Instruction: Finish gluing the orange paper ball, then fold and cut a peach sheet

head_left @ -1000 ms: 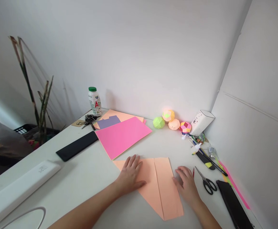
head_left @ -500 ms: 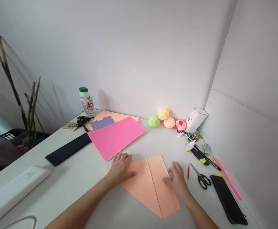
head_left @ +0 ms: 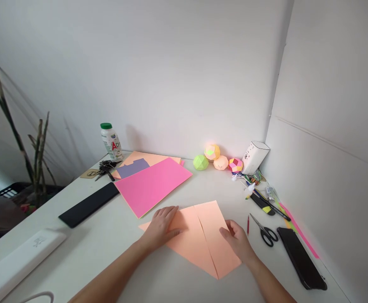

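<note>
A folded sheet of peach paper [head_left: 192, 233] lies in front of me, with a line running lengthwise between its left part and the narrower right flap. Flat on the left part rests my left hand [head_left: 161, 227], thumb apart from the fingers, pressing on the sheet. At the right edge, my right hand [head_left: 237, 239] grips the flap, thumb on top and fingers curled at the edge. Along the line the flap looks slightly raised. Just right of that hand lie a thin red stick [head_left: 248, 224] and a pair of scissors [head_left: 266, 232] with black handles.
Pink paper [head_left: 154, 185] lies behind, over more peach paper and a purple piece. A black flat case [head_left: 89, 205] and a white device [head_left: 22, 261] are left. Several paper balls [head_left: 201, 162] stand by the wall. A dark phone-like object [head_left: 302, 259] lies right.
My right hand has closed on the flap's right edge, and the flap has lifted a little. My left hand stays on the sheet. The view has shifted slightly.
</note>
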The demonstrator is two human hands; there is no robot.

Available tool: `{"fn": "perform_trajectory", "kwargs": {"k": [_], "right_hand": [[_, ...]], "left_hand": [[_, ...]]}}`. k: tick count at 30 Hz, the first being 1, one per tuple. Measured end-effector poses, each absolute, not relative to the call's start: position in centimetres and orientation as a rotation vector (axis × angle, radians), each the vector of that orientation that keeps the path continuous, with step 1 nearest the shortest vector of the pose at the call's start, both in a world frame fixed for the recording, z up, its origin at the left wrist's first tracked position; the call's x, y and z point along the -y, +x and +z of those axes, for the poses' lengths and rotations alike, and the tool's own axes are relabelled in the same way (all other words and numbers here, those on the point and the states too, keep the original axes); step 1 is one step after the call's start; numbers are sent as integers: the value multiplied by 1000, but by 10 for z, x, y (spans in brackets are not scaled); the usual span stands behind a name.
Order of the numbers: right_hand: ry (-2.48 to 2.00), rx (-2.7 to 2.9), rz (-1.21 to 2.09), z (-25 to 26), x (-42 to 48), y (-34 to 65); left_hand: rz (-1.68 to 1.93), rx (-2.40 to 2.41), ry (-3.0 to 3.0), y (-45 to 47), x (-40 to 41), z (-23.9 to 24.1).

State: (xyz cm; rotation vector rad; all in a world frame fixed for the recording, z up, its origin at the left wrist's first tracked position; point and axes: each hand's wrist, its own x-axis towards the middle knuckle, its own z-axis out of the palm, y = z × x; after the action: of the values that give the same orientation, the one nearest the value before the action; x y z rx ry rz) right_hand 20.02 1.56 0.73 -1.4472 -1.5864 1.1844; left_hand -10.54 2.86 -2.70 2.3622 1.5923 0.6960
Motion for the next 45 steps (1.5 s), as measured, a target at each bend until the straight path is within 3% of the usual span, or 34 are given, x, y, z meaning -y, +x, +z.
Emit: {"fn": "perform_trajectory", "kwargs": {"k": [4,11,30,45], "right_hand": [[-1299,1247,1586,23,-7,207],[-1125,1011,1824,37,-6,211],[-852,947,2035,28,-4,225],[-943,824,1992,26,-12,226]], "left_hand": [[950,-1456,2434,-100,-21,-18],[1351,-1196,2670,-94,-14,-2],[1244,-1191,2173,-94,-10,-2],[1457,-990,2455,-95,-3,20]]}}
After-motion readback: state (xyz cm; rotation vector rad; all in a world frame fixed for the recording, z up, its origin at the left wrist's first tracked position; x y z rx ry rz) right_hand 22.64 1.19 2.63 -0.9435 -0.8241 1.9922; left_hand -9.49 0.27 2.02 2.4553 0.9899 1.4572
